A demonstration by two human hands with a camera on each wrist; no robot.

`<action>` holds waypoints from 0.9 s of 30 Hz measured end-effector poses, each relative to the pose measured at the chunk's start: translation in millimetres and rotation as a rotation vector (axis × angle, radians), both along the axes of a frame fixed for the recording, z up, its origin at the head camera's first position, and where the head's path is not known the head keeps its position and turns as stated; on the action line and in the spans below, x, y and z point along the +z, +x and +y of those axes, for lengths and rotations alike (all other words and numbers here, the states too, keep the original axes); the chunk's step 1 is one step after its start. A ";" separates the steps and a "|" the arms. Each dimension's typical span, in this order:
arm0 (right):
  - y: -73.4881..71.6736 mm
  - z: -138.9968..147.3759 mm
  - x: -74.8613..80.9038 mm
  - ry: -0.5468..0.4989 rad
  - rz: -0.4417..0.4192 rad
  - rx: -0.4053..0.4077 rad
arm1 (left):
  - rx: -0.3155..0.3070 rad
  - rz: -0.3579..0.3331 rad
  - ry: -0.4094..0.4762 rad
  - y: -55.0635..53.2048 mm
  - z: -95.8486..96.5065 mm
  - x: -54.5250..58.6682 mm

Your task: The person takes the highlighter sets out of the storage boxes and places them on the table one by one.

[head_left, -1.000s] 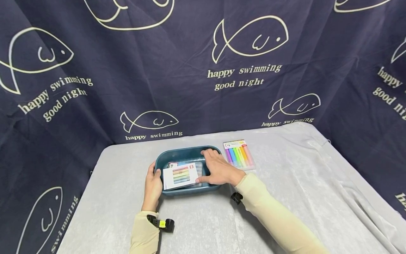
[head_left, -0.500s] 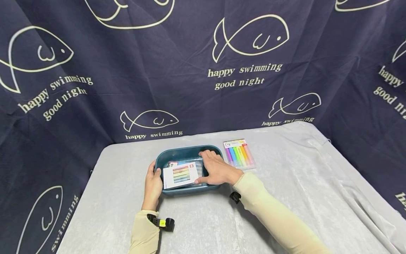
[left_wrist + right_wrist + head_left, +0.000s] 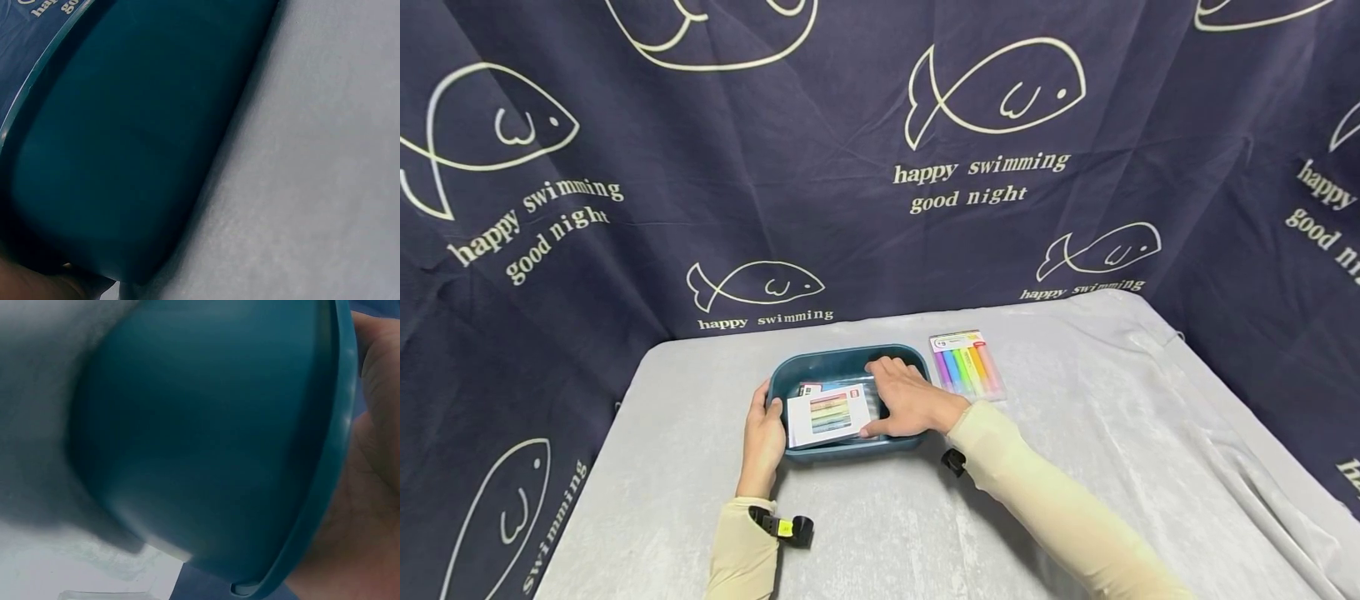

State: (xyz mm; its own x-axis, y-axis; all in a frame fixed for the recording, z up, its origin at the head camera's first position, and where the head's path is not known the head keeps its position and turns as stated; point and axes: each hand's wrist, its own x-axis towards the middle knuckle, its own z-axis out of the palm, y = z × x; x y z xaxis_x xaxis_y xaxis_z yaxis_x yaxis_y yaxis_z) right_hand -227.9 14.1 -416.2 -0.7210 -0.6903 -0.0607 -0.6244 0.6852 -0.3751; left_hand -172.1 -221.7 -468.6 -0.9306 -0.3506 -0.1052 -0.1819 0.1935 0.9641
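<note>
A dark teal plastic bin (image 3: pixel 831 454) stands on the cloth-covered table. My left hand (image 3: pixel 763 442) grips its left end, thumb over the rim. Inside lies a white pack printed with coloured stripes (image 3: pixel 829 414), on top of a clear plastic pack (image 3: pixel 872 396) that is partly hidden. My right hand (image 3: pixel 912 402) reaches over the right rim into the bin. Its thumb is by the white pack's near right corner and its fingers bend down at the far side; whether they pinch a pack is hidden. The right wrist view shows the palm (image 3: pixel 337 550) beyond the bin's rim.
A clear pack of coloured highlighters (image 3: pixel 967 367) lies on the table just right of the bin. Grey cloth (image 3: pixel 880 533) covers the table. A navy curtain with fish drawings (image 3: pixel 865 225) hangs behind and at both sides.
My right hand has slid slightly left, further into the bin and over the clear pack. The left hand, the bin and the highlighters stay essentially where they were.
</note>
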 end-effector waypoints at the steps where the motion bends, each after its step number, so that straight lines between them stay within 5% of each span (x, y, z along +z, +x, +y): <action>1: -0.2 -0.5 0.4 0.001 -0.001 0.003 | 0.000 0.001 0.000 0.1 -0.1 0.0; 27: -13.1 -19.7 16.1 0.229 0.024 0.082 | 0.010 0.025 0.006 -1.7 0.5 -0.9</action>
State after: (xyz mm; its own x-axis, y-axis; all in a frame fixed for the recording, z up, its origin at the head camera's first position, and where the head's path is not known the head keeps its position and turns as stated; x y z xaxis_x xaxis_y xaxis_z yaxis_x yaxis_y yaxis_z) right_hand -241.0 -5.7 -400.1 -0.6661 -0.7168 -0.2062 -0.6883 0.6972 -0.2002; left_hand -173.8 -221.2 -469.4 -0.9294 -0.3594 -0.0838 -0.1594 0.1861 0.9695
